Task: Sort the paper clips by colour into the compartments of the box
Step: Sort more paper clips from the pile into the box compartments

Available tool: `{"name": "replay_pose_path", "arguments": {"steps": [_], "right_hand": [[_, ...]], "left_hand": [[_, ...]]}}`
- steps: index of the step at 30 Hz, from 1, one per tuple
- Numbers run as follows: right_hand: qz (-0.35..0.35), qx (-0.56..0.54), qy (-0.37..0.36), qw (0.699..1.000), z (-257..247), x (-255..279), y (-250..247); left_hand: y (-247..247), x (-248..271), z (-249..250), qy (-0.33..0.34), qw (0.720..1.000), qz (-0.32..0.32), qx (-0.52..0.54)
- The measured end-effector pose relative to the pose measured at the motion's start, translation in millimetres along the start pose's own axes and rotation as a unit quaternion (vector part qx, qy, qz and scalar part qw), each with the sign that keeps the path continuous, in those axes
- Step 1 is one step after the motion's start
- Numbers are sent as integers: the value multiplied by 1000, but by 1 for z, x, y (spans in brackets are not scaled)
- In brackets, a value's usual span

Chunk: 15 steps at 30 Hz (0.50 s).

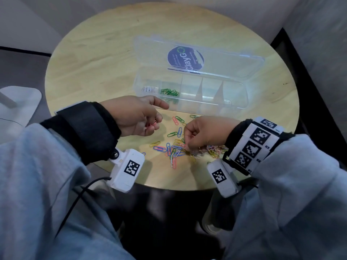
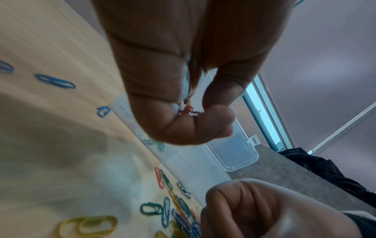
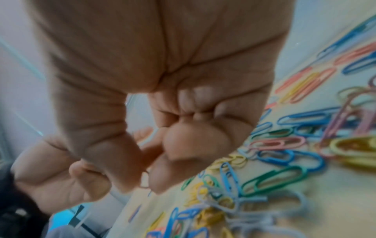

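Note:
A clear compartment box lies open on the round table, its lid folded back. White clips fill its leftmost compartment and green clips the one beside it. Mixed coloured paper clips are scattered in front of the box. My left hand hovers at the box's near left corner, its curled fingers holding red clips. My right hand is down on the pile, with thumb and forefinger pinching one thin clip whose colour is unclear.
The wooden table has bare surface left of and behind the box. Three compartments on the box's right look empty. A grey sofa surrounds the table, and a white stand sits at the far left. A cable hangs off my left wrist camera.

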State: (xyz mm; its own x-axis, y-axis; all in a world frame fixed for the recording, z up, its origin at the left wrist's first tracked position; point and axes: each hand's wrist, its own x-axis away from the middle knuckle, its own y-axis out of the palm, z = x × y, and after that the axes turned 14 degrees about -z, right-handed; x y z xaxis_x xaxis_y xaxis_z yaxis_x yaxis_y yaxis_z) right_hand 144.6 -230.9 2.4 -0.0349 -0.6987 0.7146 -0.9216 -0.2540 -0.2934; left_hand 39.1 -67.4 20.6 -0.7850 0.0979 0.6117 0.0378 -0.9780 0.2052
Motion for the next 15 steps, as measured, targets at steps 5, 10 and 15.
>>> {"name": "replay_pose_path", "arguments": {"steps": [5,10,15], "right_hand": [[-33,-132,-42,990,1,-5,1],[-31,-186,-38,981,-5,-4,3],[-56,-82,-17,995,-10,-5,10]], "left_hand": [[-1,1,0,-9,998,-8,-57],[1,-4,-8,-28,979,26,-198],[3,-11,-11,-77,967,48,-238]]}}
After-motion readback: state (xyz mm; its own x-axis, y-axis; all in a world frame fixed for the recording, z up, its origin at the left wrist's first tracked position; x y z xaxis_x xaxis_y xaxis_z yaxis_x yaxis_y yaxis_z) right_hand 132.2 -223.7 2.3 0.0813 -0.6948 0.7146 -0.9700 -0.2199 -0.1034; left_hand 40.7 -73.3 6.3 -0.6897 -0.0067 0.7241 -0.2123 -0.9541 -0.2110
